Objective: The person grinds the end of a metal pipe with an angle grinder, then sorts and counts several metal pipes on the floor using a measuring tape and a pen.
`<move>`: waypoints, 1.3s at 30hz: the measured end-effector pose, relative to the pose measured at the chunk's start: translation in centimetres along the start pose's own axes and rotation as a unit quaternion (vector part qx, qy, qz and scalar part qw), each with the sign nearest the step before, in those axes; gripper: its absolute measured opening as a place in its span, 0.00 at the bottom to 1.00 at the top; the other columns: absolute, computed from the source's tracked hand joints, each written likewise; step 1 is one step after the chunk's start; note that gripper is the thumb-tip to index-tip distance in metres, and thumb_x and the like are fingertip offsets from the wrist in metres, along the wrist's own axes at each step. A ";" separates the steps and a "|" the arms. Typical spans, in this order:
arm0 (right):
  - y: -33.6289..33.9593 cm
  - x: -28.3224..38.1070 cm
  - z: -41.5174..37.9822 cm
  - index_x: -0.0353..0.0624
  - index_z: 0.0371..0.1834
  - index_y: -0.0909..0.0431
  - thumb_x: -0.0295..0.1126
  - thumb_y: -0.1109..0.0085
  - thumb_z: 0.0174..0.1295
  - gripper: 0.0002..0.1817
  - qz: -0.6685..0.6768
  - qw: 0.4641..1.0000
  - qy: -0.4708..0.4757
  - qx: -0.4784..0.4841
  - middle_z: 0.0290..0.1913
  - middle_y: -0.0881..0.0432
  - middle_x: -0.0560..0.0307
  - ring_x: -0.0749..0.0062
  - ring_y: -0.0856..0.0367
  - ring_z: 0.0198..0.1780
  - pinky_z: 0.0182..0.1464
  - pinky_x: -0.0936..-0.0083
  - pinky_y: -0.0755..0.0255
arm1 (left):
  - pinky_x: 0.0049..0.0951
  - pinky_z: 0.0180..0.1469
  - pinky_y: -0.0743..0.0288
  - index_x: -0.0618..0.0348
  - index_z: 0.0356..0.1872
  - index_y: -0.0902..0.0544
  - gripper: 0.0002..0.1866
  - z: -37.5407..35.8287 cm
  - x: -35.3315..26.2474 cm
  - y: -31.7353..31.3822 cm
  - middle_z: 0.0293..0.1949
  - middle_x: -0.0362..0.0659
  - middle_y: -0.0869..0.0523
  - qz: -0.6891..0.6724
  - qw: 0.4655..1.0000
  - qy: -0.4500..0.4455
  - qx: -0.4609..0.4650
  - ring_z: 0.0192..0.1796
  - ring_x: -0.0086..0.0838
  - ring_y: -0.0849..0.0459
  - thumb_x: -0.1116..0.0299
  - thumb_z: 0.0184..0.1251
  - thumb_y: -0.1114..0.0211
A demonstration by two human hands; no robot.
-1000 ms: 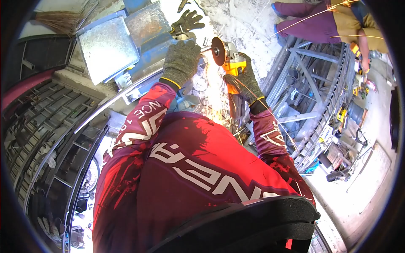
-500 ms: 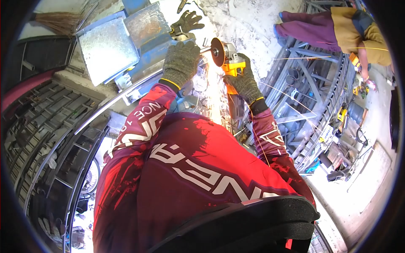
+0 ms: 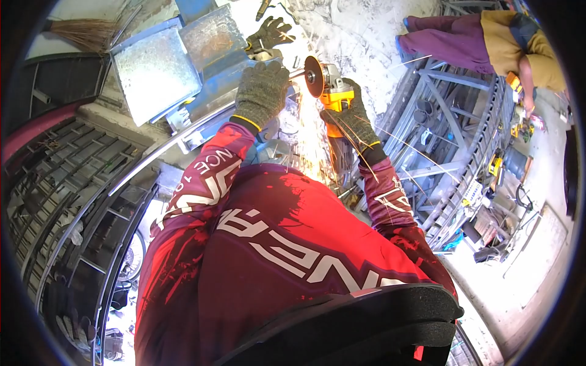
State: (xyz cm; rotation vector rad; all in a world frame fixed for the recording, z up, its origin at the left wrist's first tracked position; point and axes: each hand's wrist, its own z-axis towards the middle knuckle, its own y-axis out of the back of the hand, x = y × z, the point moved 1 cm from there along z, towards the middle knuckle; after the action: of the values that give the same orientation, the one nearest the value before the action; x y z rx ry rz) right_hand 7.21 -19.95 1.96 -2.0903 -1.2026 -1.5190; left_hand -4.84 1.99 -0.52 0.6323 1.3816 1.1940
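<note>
My right hand (image 3: pixel 354 119), in a grey knit glove, is wrapped round a yellow angle grinder (image 3: pixel 336 97). The grinder's disc (image 3: pixel 314 76) meets a thin metal rod (image 3: pixel 297 73), and bright sparks (image 3: pixel 314 140) stream down from there towards my body. My left hand (image 3: pixel 262 91), gloved the same way, is closed near the rod's other end, left of the disc; its fingertips and their exact hold are hard to make out. Just beyond it lies another dark glove (image 3: pixel 270 33) by the blue metal bench (image 3: pixel 223 76).
A blue-edged metal tray (image 3: pixel 155 70) stands at the upper left. Metal racks (image 3: pixel 73 158) fill the left side. Steel frames (image 3: pixel 452 116) lie at the right, near another person (image 3: pixel 488 43) holding a yellow tool. More tools and cables (image 3: pixel 488 226) lie on the floor at the right.
The spark stream has changed shape, with more streaks crossing my right glove and wrist. Both hands and the grinder stay almost in place. The other person has shifted slightly.
</note>
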 end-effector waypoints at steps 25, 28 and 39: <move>-0.7 1.6 -0.1 0.49 0.72 0.46 0.25 0.23 0.45 0.51 -0.028 0.999 -0.023 -0.016 0.58 0.24 0.49 0.61 0.22 0.55 0.55 0.65 0.23 | 0.48 0.50 0.28 0.53 0.43 0.17 0.12 0.3 -0.4 0.7 0.51 0.45 0.17 0.034 0.996 0.025 0.079 0.51 0.42 0.18 0.58 0.67 0.38; -1.0 2.6 -0.5 0.49 0.72 0.46 0.26 0.22 0.46 0.51 -0.026 0.999 -0.039 -0.016 0.58 0.25 0.49 0.61 0.22 0.55 0.55 0.65 0.23 | 0.49 0.50 0.28 0.53 0.44 0.16 0.13 0.3 -0.4 0.7 0.53 0.45 0.17 0.031 0.996 0.026 0.080 0.52 0.42 0.18 0.57 0.67 0.38; -0.8 0.6 -0.1 0.49 0.73 0.48 0.20 0.26 0.49 0.50 0.006 1.000 0.009 0.000 0.58 0.25 0.52 0.66 0.22 0.54 0.54 0.70 0.23 | 0.50 0.50 0.28 0.53 0.45 0.17 0.13 0.1 -0.2 0.4 0.53 0.45 0.17 0.028 0.997 0.022 0.072 0.53 0.43 0.19 0.57 0.68 0.40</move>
State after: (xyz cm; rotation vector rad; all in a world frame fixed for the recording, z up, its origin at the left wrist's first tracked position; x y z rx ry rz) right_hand 6.61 -19.29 2.33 -2.0753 -1.1810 -1.5308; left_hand -4.81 1.96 -0.03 0.7542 1.5062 1.1663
